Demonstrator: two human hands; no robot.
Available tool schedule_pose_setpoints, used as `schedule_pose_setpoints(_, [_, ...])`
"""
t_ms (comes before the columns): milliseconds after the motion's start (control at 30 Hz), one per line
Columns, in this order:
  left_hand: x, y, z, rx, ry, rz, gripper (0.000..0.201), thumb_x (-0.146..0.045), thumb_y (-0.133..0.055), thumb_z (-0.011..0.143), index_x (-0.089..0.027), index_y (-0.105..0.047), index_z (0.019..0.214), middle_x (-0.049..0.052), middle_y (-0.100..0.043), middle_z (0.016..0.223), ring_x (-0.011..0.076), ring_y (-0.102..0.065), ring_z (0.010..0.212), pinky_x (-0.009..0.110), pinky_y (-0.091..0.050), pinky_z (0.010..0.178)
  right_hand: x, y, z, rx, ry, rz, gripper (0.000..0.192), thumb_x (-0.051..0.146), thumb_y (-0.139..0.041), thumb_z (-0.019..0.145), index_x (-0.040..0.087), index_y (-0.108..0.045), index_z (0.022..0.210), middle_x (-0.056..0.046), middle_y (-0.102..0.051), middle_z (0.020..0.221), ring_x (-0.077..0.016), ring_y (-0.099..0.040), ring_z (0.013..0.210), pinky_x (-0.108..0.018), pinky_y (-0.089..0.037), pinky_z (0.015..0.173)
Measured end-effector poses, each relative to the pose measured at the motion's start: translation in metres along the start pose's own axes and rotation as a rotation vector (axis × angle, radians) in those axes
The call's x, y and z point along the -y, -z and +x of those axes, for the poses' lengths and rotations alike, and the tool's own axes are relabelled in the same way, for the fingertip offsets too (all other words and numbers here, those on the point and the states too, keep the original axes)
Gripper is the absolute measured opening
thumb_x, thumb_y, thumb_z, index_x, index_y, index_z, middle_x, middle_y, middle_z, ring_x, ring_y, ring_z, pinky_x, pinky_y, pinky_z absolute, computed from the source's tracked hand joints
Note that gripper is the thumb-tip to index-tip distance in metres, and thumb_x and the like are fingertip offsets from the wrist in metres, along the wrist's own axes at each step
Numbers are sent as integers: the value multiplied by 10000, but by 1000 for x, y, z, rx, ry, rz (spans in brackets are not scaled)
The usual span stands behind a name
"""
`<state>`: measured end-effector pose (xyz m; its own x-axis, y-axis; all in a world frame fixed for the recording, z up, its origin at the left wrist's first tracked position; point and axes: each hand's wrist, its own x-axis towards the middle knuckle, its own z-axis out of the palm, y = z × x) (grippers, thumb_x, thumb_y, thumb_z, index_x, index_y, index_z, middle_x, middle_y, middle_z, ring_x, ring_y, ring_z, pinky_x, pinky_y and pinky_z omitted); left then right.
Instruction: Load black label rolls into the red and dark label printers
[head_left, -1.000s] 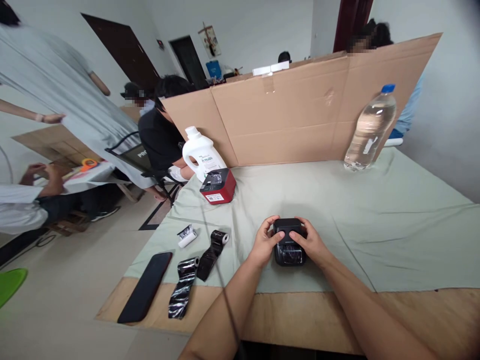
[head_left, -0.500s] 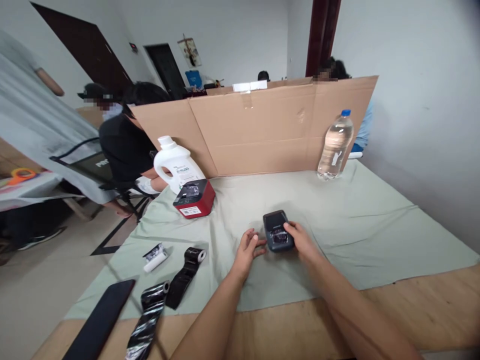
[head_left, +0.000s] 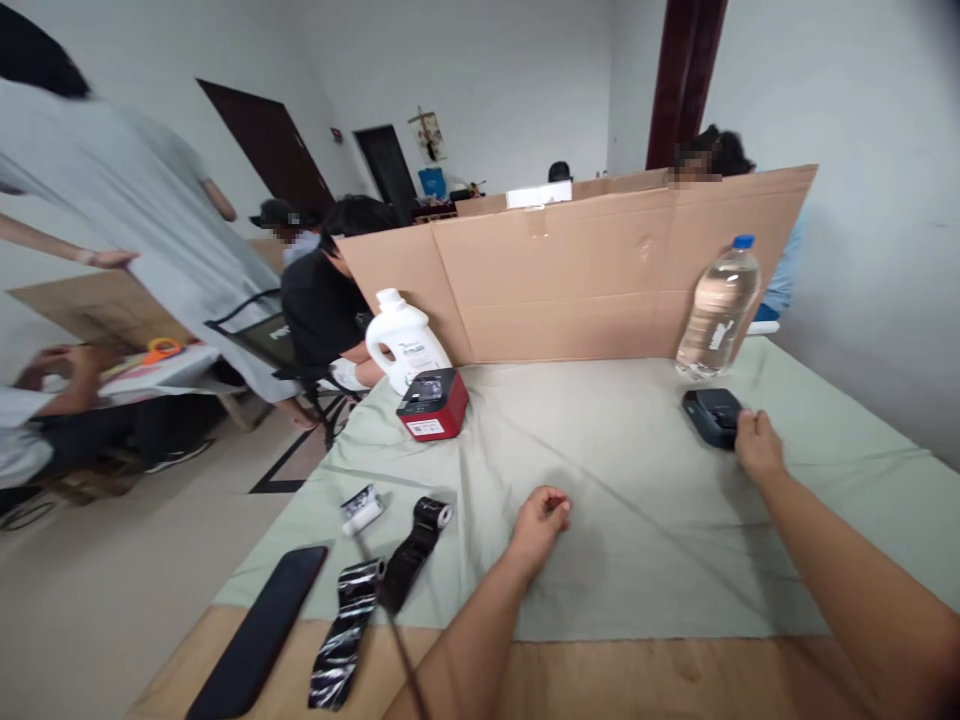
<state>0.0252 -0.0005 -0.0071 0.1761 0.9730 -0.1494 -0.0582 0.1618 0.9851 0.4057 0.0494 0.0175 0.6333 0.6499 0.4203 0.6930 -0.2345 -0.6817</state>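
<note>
My right hand (head_left: 759, 448) grips a small dark portable printer (head_left: 712, 416) by its near right side. The printer is at the right of the cloth, in front of the water bottle (head_left: 718, 312). My left hand (head_left: 541, 525) is near the middle of the cloth, its fingers curled in and nothing visible in them. A red and black printer (head_left: 433, 405) sits at the left, before a white jug (head_left: 405, 340). Left of my left forearm lie a black roll (head_left: 418, 550), a shiny black roll (head_left: 346, 630) and a small white roll (head_left: 363, 512).
A long dark flat case (head_left: 259, 632) lies at the table's front left. A cardboard screen (head_left: 555, 290) stands along the back. Green-grey cloth (head_left: 600, 430) covers most of the wooden table (head_left: 622, 680). Several people are beyond the screen and at the left.
My right hand has carried the dark printer right and away from me, towards the bottle. My left hand has come away from the printer, and its fingers have curled. The view has turned left.
</note>
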Motion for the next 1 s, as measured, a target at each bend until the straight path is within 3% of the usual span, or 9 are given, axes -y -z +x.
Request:
schedule_pose_setpoints(100, [-7, 6, 8, 69, 39, 106, 263, -370, -745, 654, -177, -625, 787, 37, -610, 771, 171, -585, 733, 293, -486, 645, 5, -6, -34, 6, -6, -6, 871, 612, -222, 867, -145, -465, 1223, -444, -483, 1189, -442, -442, 1223, -537, -296, 990])
schedule_pose_setpoints(167, [-24, 19, 25, 16, 39, 213, 293, -378, -760, 632, -184, -620, 802, 65, -628, 815, 225, -606, 809, 352, -487, 715, 7, -10, -64, 24, 170, -20, 757, 578, -289, 863, -31, -458, 1280, -364, -470, 1287, -413, -389, 1289, -530, -278, 1043])
schedule_pose_setpoints(233, [-52, 42, 48, -151, -22, 307, 404, -388, -789, 590, -200, -602, 895, 120, -617, 1026, 313, -554, 1055, 426, -440, 871, 5, -12, -91, 38, 392, -35, 648, 537, -350, 858, 88, -437, 1317, -285, -454, 1347, -380, -355, 1328, -530, -295, 1059])
schedule_pose_setpoints(300, [-84, 73, 73, -351, -98, 394, 601, -397, -786, 595, -215, -527, 1106, 170, -423, 1357, 370, -284, 1338, 477, -302, 1027, 2, -14, -109, 72, 548, -39, 603, 523, -371, 854, 142, -436, 1316, -233, -450, 1364, -365, -367, 1323, -529, -309, 1068])
schedule_pose_setpoints(400, [-124, 123, 104, -829, -99, 905, 885, -508, -774, 582, -192, -378, 1307, 217, -190, 1504, 427, -77, 1404, 566, -173, 1071, -1, -16, -118, 83, 599, -59, 596, 544, -332, 861, 135, -479, 1269, -214, -494, 1302, -362, -423, 1266, -538, -336, 1052])
schedule_pose_setpoints(567, [-134, 176, 133, -860, 225, 1001, 1115, -671, -740, 500, -180, -269, 1383, 271, -220, 1445, 471, -224, 1342, 586, -243, 1029, 1, -18, -116, 94, 562, -125, 618, 537, -313, 886, 50, -526, 1202, -244, -526, 1238, -342, -451, 1218, -505, -359, 1040])
schedule_pose_setpoints(767, [-122, 164, 127, -908, 91, 978, 911, -605, -718, 586, -176, -368, 1310, 199, -322, 1313, 415, -343, 1263, 495, -319, 1017, -1, -18, -119, 150, 539, -132, 555, 505, -347, 884, 83, -541, 1188, -224, -531, 1257, -330, -454, 1209, -514, -381, 1016])
schedule_pose_setpoints(900, [-124, 130, 97, -834, -187, 962, 812, -490, -765, 581, -198, -435, 1263, 133, -353, 1235, 354, -375, 1239, 465, -310, 1048, 4, -18, -118, 222, 523, -66, 527, 528, -380, 870, 122, -576, 1142, -200, -543, 1255, -342, -459, 1209, -530, -377, 1024])
schedule_pose_setpoints(1000, [-120, 90, 63, -707, -361, 900, 765, -436, -800, 541, -204, -482, 1198, 100, -367, 1189, 310, -397, 1214, 447, -319, 1059, 34, -28, -127, 300, 441, 120, 535, 577, -434, 844, 170, -578, 1162, -174, -553, 1265, -337, -472, 1215, -547, -364, 1042])
